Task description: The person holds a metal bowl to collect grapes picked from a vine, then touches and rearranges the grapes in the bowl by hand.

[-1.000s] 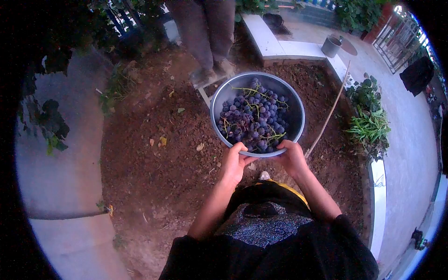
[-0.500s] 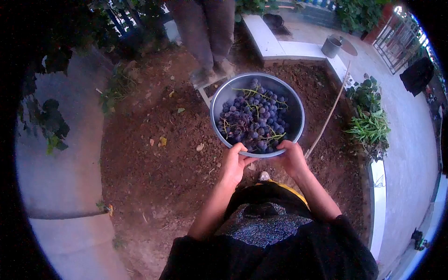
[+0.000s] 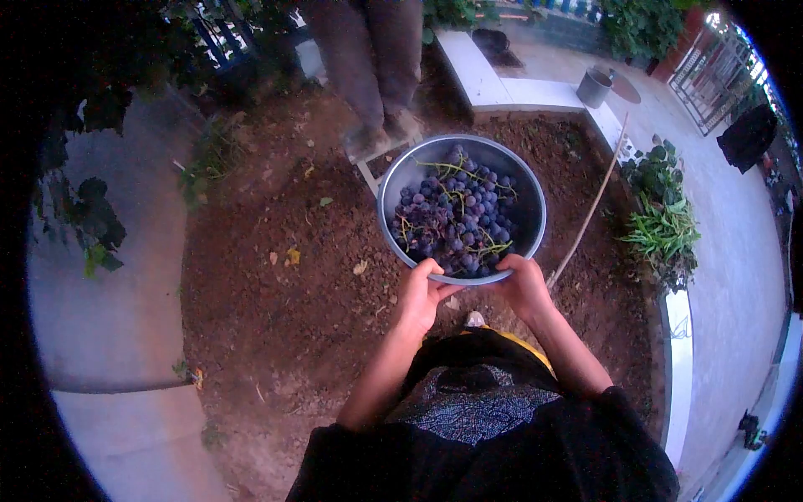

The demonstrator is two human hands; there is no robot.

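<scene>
A round metal basin (image 3: pixel 532 238) is held out in front of me above the soil. Dark purple grapes (image 3: pixel 464 205) with green stems lie in it, in bunches. At the near left of the rim, my left hand (image 3: pixel 422 293) grips with its thumb over the edge and fingers underneath. My right hand (image 3: pixel 524 287) holds the near right of the rim in the same way. The fingers below the basin are partly hidden.
Beyond the basin another person's legs (image 3: pixel 372 67) stand on a small step or stool (image 3: pixel 368 171). A thin stick (image 3: pixel 590 209) leans at the right. White-topped edging (image 3: pixel 468 71), green plants (image 3: pixel 661 222) and a metal bucket (image 3: pixel 594 86) border the brown soil (image 3: pixel 276 335).
Almost nothing differs. The basin sits very slightly lower in view, and both hands keep their hold on its rim.
</scene>
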